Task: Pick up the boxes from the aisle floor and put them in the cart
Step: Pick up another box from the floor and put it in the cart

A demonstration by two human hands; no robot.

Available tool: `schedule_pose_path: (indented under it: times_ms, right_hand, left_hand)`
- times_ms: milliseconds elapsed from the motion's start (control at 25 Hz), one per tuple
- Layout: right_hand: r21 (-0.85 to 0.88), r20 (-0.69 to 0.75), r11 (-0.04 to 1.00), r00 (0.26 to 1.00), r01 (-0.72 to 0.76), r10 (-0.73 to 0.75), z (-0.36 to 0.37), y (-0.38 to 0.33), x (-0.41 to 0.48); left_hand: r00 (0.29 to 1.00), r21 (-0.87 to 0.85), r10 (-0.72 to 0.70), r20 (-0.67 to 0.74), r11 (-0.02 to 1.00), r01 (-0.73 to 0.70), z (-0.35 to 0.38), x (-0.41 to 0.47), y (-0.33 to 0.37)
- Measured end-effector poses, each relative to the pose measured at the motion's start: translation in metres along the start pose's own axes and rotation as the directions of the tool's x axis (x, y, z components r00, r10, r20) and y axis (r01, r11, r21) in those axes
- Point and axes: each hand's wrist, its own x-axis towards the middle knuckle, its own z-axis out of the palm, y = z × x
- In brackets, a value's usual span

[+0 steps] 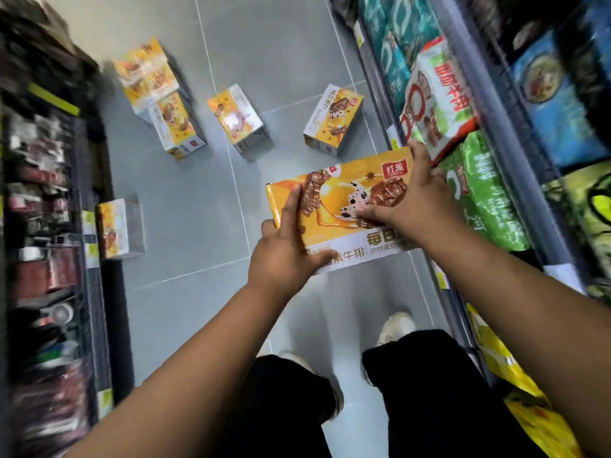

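Observation:
I hold a yellow-and-white snack box [344,206] in the air above the aisle floor. My left hand [284,256] grips its near left corner and my right hand [406,200] clasps its right end. Several matching boxes lie on the grey tiles: one [334,119] ahead near the right shelf, one [239,117] in the middle, one [178,127] to its left with a blurred pile [145,72] behind it, and one [120,228] against the left shelf. No cart is in view.
Shelves line both sides of the narrow aisle: a dark rack [49,226] on the left, and bagged goods [479,193] on the right. My black trousers and white shoes [396,325] stand on the floor below the box.

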Motion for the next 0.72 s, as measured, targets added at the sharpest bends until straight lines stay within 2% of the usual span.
schedule_pose_path:
  times_ms: [200,320,520,720]
  right_hand:
    - [0.054,-0.119,0.999,0.993,-0.002,0.009,-0.134,-0.048,-0.113]
    - [0.069,-0.220,0.997,0.974,-0.032,0.046,-0.183,-0.062,-0.173]
    - [0.203,-0.382,0.975,0.909,-0.091,0.165,-0.208,-0.074,-0.256]
    - [0.289,-0.471,0.948,0.842,-0.136,0.264,-0.207,-0.080,-0.352]
  left_hand:
    - [0.984,0.084,0.168,-0.059,0.983,-0.163,-0.128,-0.084,0.080]
    - [0.948,0.132,0.313,-0.056,0.944,-0.304,-0.178,-0.119,0.116]
    - [0.858,0.200,0.513,-0.009,0.842,-0.502,-0.230,-0.160,0.147]
    - [0.768,0.238,0.636,0.077,0.736,-0.634,-0.254,-0.216,0.155]
